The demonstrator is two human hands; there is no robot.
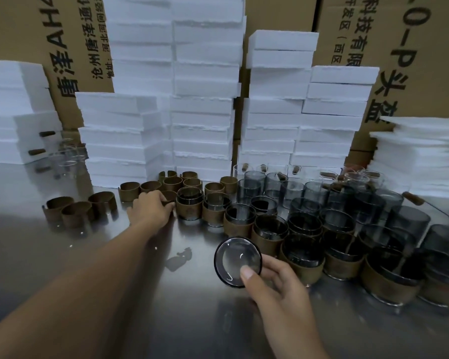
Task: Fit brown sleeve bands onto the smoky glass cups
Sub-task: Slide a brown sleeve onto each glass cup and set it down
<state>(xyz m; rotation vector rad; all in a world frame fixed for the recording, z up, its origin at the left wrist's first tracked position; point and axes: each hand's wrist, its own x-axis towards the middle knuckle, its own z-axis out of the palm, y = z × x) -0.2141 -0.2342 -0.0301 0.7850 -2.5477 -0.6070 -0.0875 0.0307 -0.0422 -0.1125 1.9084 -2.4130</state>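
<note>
Left hand [151,208] is reaching across the bench [62,255], grip pinching a brown sleeve band [172,196], while right hand [278,288] is clasping a smoky glass cup [237,263] base-up, probably for sliding that band on.

Reference: held cup [237,263], above the table [62,268] near its middle. The right hand [278,294] grips it from 5 o'clock.

- 10 o'clock: three loose bands [77,212], side by side.
- 11 o'clock: left hand [151,209] on a single band [169,196] at the near edge of the band cluster [171,182].
- 12 to 4 o'clock: banded cups [303,263] in a diagonal row.
- 1 o'clock, behind that row: bare cups [290,190].
- Behind everything: foam stacks [205,99], with cartons [412,47] behind them.
</note>
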